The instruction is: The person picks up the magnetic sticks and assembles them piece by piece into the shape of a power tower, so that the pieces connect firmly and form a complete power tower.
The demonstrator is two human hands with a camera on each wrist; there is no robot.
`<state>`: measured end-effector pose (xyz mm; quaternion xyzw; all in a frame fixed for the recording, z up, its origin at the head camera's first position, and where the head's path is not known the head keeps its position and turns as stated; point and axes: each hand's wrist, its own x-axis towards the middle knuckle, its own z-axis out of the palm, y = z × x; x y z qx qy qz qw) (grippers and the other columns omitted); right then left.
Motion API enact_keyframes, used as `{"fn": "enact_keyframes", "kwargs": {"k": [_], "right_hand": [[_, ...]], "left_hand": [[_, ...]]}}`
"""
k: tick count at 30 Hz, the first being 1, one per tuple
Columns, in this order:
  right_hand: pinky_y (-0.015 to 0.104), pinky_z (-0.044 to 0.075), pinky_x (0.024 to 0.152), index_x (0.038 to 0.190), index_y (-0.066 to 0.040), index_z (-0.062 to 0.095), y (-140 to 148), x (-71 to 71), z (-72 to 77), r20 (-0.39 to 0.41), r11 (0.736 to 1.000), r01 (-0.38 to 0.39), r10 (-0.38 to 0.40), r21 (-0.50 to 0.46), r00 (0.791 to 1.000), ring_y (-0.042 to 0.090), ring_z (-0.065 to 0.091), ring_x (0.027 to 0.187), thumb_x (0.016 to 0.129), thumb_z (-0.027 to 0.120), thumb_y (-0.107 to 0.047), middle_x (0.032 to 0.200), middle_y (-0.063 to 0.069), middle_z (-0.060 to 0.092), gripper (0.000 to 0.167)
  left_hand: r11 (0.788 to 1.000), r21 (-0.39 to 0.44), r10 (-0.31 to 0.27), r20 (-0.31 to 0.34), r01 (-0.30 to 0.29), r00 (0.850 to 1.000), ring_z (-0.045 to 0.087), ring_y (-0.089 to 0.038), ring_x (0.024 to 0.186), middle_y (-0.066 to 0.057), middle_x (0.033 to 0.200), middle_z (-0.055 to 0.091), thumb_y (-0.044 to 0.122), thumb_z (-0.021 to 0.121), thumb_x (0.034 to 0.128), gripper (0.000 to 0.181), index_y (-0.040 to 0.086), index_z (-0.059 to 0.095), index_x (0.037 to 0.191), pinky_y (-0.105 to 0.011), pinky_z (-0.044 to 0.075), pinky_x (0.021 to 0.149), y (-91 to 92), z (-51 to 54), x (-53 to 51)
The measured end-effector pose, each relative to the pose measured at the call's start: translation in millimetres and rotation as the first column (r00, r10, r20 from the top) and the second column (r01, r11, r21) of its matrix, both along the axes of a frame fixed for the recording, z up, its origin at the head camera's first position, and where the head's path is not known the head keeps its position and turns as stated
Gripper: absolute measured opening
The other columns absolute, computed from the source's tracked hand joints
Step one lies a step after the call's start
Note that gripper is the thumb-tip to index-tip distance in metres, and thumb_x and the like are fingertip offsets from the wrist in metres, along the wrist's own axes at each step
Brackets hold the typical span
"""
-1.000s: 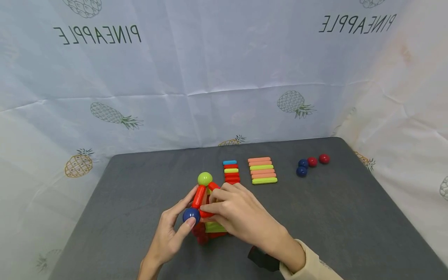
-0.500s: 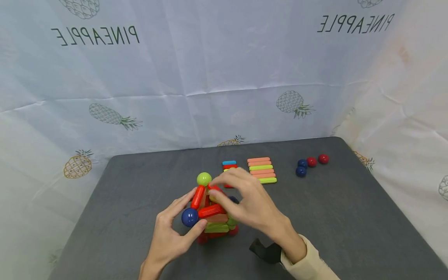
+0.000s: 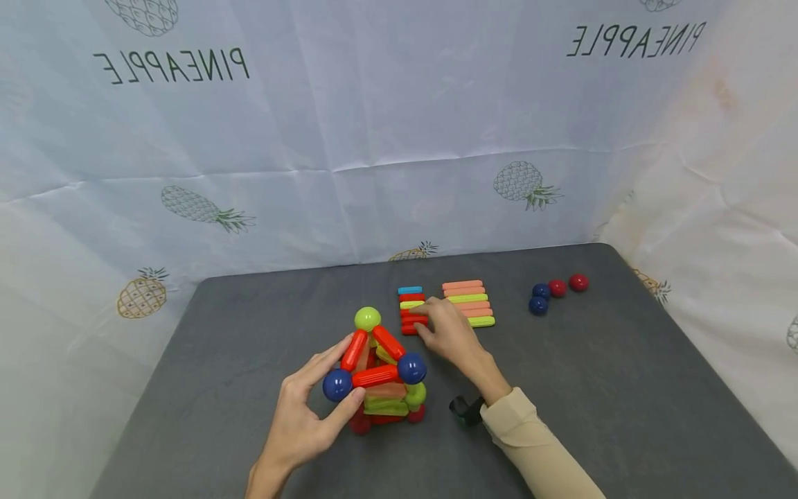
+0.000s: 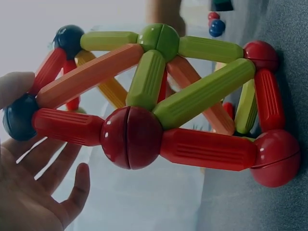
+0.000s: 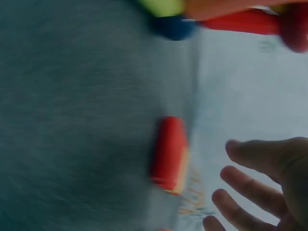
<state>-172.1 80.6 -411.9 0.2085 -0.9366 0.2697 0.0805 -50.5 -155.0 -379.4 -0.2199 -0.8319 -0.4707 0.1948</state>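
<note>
A frame of coloured rods and balls (image 3: 375, 375) stands on the table, its top a triangle of red rods joining two blue balls and a green ball (image 3: 368, 319). My left hand (image 3: 305, 416) holds it at the top left, thumb and fingers around the blue ball (image 3: 337, 384); the left wrist view shows thumb and fingers about that blue ball (image 4: 20, 117). My right hand (image 3: 450, 334) reaches over the short rods (image 3: 413, 312), fingers apart, with nothing visible in its grasp. In the right wrist view, the right hand (image 5: 269, 187) is open near a red rod (image 5: 169, 153).
Right of the short rods lies a stack of orange and green longer rods (image 3: 466, 298). Blue and red balls (image 3: 557, 288) sit at the back right of the dark table (image 3: 262, 326). A printed cloth (image 3: 374, 208) hangs behind it.
My right hand has let go of the frame and moved back and right to the short rods, uncovering the right blue ball. My left hand stays on the frame, its thumb now beside the left blue ball.
</note>
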Motion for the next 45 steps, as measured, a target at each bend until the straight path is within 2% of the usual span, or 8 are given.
{"fn": "enact_keyframes", "kwargs": {"k": [6,12,17,22,30,38,42,45], "right_hand": [[0.037,0.054,0.075,0.114,-0.005,0.078,-6.5,-4.4,-21.5,0.059,0.995,-0.039,0.033,0.096,0.998,0.027,0.061,0.086,0.088,0.080,-0.008,0.104,0.012,0.073,0.026],[0.037,0.053,0.070,0.109,-0.003,0.079,-10.2,-5.0,-29.1,0.034,0.992,-0.038,0.034,0.123,0.999,0.027,0.057,0.080,0.087,0.079,-0.004,0.097,0.012,0.069,0.022],[0.037,0.054,0.073,0.100,-0.003,0.080,-10.3,-5.5,-33.8,0.064,0.994,-0.043,0.036,0.098,0.997,0.026,0.059,0.078,0.086,0.080,-0.004,0.092,0.012,0.069,0.015],[0.041,0.059,0.082,0.105,-0.002,0.078,-9.3,-5.2,-34.5,0.119,0.997,-0.032,0.024,0.069,0.993,0.027,0.067,0.088,0.084,0.081,-0.004,0.099,0.012,0.075,0.020],[0.036,0.056,0.073,0.104,-0.002,0.079,-8.0,-4.2,-36.9,0.129,0.999,-0.032,0.027,0.037,0.991,0.021,0.061,0.079,0.082,0.083,-0.004,0.092,0.011,0.071,0.022],[0.030,0.055,0.072,0.097,-0.008,0.074,-7.5,-4.5,-27.2,0.182,0.998,-0.026,0.036,-0.056,0.983,0.014,0.059,0.077,0.081,0.085,-0.005,0.088,0.004,0.070,0.020],[0.023,0.052,0.069,0.099,-0.008,0.072,-9.1,-5.7,-9.9,0.144,0.985,-0.045,0.070,-0.165,0.987,0.012,0.059,0.075,0.079,0.087,-0.009,0.086,0.003,0.070,0.025],[0.024,0.054,0.070,0.104,-0.006,0.072,-11.3,-3.9,9.8,0.078,0.958,-0.066,0.091,-0.280,0.993,0.015,0.062,0.075,0.079,0.088,-0.011,0.087,0.007,0.070,0.030]], "left_hand": [[1.000,-0.006,-0.005,0.007,0.005,1.000,0.067,-0.014,0.121,-0.010,0.137,0.068,0.006,0.082,0.0824,0.065,0.012,0.059,0.143,-0.020,0.052,0.101,-0.8,0.0,-1.2],[1.000,-0.017,0.002,0.019,-0.002,1.000,0.066,-0.014,0.122,-0.009,0.138,0.067,0.008,0.081,0.0833,0.065,0.014,0.059,0.144,-0.023,0.053,0.101,-0.8,0.0,-1.4],[1.000,-0.026,0.008,0.027,-0.007,1.000,0.066,-0.015,0.123,-0.009,0.139,0.067,0.008,0.081,0.0840,0.065,0.014,0.059,0.144,-0.025,0.054,0.100,-0.9,-0.6,-1.3],[0.999,-0.034,0.024,0.037,-0.023,0.999,0.066,-0.015,0.123,-0.008,0.139,0.067,0.009,0.081,0.0842,0.065,0.016,0.058,0.145,-0.027,0.056,0.099,-0.7,-0.9,-0.8],[0.999,-0.043,0.027,0.023,-0.026,0.999,0.067,-0.017,0.121,-0.010,0.137,0.067,0.009,0.080,0.0844,0.064,0.014,0.059,0.144,-0.031,0.057,0.097,-0.3,-2.0,0.2],[0.999,-0.046,0.029,0.027,-0.028,0.999,0.067,-0.018,0.121,-0.010,0.138,0.067,0.009,0.080,0.0847,0.064,0.014,0.058,0.145,-0.033,0.057,0.097,-0.3,-1.9,0.4],[0.999,-0.036,0.026,0.016,-0.025,1.000,0.068,-0.018,0.120,-0.010,0.138,0.067,0.009,0.080,0.0847,0.065,0.015,0.058,0.145,-0.032,0.059,0.095,0.7,-1.2,0.8],[0.999,-0.028,0.021,0.007,-0.021,1.000,0.068,-0.019,0.119,-0.009,0.138,0.067,0.008,0.080,0.0844,0.065,0.016,0.058,0.145,-0.032,0.059,0.094,1.5,-0.5,1.1]]}}
